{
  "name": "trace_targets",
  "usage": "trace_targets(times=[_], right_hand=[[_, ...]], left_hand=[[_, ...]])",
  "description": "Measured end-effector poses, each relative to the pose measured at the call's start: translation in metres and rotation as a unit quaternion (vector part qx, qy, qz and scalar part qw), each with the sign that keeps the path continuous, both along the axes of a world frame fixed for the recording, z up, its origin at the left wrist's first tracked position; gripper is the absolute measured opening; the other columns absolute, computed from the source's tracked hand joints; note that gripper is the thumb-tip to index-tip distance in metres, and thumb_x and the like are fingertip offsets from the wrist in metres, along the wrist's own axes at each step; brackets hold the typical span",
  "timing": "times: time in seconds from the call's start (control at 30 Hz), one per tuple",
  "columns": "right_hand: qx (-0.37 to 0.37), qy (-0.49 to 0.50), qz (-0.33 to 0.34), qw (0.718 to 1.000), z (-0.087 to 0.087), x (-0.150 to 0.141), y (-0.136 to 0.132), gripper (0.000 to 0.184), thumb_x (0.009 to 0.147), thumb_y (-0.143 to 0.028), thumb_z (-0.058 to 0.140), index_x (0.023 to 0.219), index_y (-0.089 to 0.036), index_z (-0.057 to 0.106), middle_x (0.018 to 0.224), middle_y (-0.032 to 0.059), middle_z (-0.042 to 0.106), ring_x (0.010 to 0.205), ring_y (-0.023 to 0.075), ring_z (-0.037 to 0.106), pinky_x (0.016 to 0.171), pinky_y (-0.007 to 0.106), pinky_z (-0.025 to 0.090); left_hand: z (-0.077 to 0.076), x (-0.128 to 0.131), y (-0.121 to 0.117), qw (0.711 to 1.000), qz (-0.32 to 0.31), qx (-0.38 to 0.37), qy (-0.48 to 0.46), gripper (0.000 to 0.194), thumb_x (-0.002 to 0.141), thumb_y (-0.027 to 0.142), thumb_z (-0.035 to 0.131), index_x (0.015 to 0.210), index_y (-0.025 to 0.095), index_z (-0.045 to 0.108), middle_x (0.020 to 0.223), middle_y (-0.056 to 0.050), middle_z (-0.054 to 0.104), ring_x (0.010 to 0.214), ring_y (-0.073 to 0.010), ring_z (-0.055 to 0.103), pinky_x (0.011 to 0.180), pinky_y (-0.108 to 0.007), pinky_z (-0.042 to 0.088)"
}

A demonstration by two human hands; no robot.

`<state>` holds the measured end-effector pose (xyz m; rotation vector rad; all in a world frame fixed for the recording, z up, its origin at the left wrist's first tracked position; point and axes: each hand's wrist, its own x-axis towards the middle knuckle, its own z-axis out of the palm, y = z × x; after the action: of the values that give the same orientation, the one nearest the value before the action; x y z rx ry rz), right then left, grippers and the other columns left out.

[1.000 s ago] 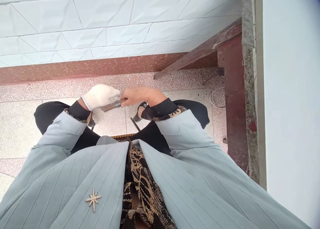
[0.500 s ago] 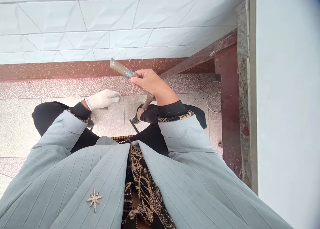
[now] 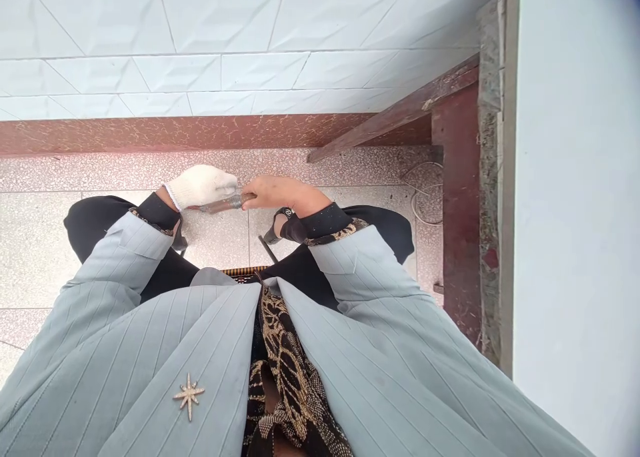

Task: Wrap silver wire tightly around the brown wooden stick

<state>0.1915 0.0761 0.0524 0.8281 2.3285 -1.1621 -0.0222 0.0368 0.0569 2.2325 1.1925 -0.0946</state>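
At our eleven o'clock, the stick (image 3: 223, 206), gripped tight by our right hand (image 3: 275, 192), has swung down to our left hand (image 3: 201, 186), whose grip we can't tell, bringing both together.

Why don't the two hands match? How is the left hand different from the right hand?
The left hand wears a white glove, but the right hand is bare. The right hand grips the wire-wrapped stick, while the left hand is curled close to it; I can't tell if it is gripping too. Both hands come out of black cuffs.
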Motion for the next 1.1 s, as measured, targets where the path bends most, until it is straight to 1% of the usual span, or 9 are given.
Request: trace_targets(times=[0.1, 0.23, 0.33, 0.43, 0.53, 0.67, 0.93, 1.03, 1.1], right_hand=[[-0.114, 0.059, 0.001, 0.992, 0.021, 0.015, 0.004, 0.016, 0.090, -0.032, 0.069, 0.081, -0.019, 0.065, 0.068, -0.0011, 0.058, 0.065, 0.0141, 0.052, 0.064, 0.028, 0.035], [-0.088, 0.210, -0.222, 0.948, 0.036, 0.032, 0.009, 0.026, 0.094, -0.044, 0.067, 0.086, -0.021, 0.060, 0.070, -0.0009, 0.056, 0.066, 0.0137, 0.051, 0.063, 0.026, 0.039], [-0.036, 0.257, -0.343, 0.903, 0.026, 0.030, 0.011, 0.032, 0.098, -0.052, 0.062, 0.090, -0.022, 0.057, 0.075, 0.0013, 0.057, 0.067, 0.0146, 0.051, 0.064, 0.027, 0.043], [0.016, 0.206, -0.378, 0.903, 0.008, 0.023, 0.013, 0.027, 0.101, -0.047, 0.059, 0.093, -0.021, 0.058, 0.078, 0.0038, 0.060, 0.069, 0.0161, 0.054, 0.067, 0.029, 0.045], [0.118, 0.090, -0.355, 0.923, -0.004, 0.018, 0.015, 0.017, 0.098, -0.035, 0.061, 0.094, -0.018, 0.062, 0.085, 0.0077, 0.064, 0.078, 0.0204, 0.058, 0.072, 0.032, 0.044], [0.180, -0.019, -0.226, 0.957, -0.006, 0.018, 0.015, 0.013, 0.094, -0.028, 0.063, 0.092, -0.016, 0.066, 0.093, 0.0114, 0.067, 0.087, 0.0237, 0.058, 0.075, 0.034, 0.038], [-0.098, -0.023, 0.046, 0.994, 0.005, 0.016, 0.010, 0.014, 0.091, -0.029, 0.066, 0.084, -0.017, 0.066, 0.068, -0.0002, 0.057, 0.065, 0.0142, 0.051, 0.064, 0.030, 0.032], [-0.167, 0.090, 0.010, 0.982, 0.017, 0.025, 0.011, 0.018, 0.091, -0.034, 0.069, 0.086, -0.017, 0.065, 0.067, -0.0022, 0.055, 0.064, 0.0119, 0.049, 0.063, 0.027, 0.034], [-0.142, 0.201, -0.110, 0.963, 0.023, 0.033, 0.014, 0.022, 0.092, -0.040, 0.068, 0.088, -0.018, 0.063, 0.070, -0.0017, 0.055, 0.065, 0.0116, 0.049, 0.063, 0.026, 0.037]], left_hand=[[-0.005, -0.011, 0.004, 0.996, 0.006, -0.033, -0.077, 0.027, 0.096, 0.036, 0.051, 0.087, 0.019, 0.071, 0.076, -0.003, 0.067, 0.068, -0.0169, 0.057, 0.067, -0.029, 0.039], [-0.013, -0.017, 0.005, 0.977, 0.091, -0.052, -0.186, 0.032, 0.097, 0.038, 0.047, 0.097, 0.017, 0.071, 0.090, -0.005, 0.073, 0.081, -0.0177, 0.063, 0.079, -0.030, 0.048], [-0.020, -0.006, -0.002, 0.980, 0.083, -0.088, -0.157, 0.030, 0.097, 0.037, 0.047, 0.093, 0.018, 0.070, 0.082, -0.003, 0.069, 0.076, -0.0163, 0.061, 0.075, -0.028, 0.047], [-0.024, 0.008, -0.013, 0.976, 0.021, -0.154, -0.154, 0.028, 0.094, 0.037, 0.049, 0.091, 0.018, 0.069, 0.078, -0.002, 0.068, 0.071, -0.0147, 0.059, 0.071, -0.026, 0.046], [-0.021, 0.015, -0.019, 0.966, -0.017, -0.185, -0.182, 0.028, 0.093, 0.036, 0.049, 0.090, 0.017, 0.071, 0.084, -0.003, 0.070, 0.075, -0.0148, 0.062, 0.076, -0.027, 0.048], [-0.007, 0.007, -0.016, 0.971, 0.044, -0.150, -0.182, 0.031, 0.094, 0.039, 0.049, 0.091, 0.017, 0.071, 0.081, -0.002, 0.068, 0.075, -0.0147, 0.061, 0.076, -0.028, 0.049], [-0.008, -0.013, -0.005, 0.978, 0.110, -0.055, -0.168, 0.030, 0.094, 0.037, 0.048, 0.093, 0.016, 0.071, 0.085, -0.002, 0.070, 0.082, -0.0170, 0.064, 0.083, -0.031, 0.050], [-0.014, -0.013, -0.003, 0.976, 0.138, -0.042, -0.166, 0.029, 0.093, 0.037, 0.049, 0.093, 0.017, 0.069, 0.088, -0.003, 0.070, 0.084, -0.0177, 0.063, 0.083, -0.032, 0.049], [-0.018, -0.012, -0.003, 0.973, 0.155, -0.041, -0.167, 0.030, 0.094, 0.039, 0.047, 0.095, 0.017, 0.068, 0.090, -0.004, 0.070, 0.084, -0.0181, 0.062, 0.082, -0.033, 0.049]])
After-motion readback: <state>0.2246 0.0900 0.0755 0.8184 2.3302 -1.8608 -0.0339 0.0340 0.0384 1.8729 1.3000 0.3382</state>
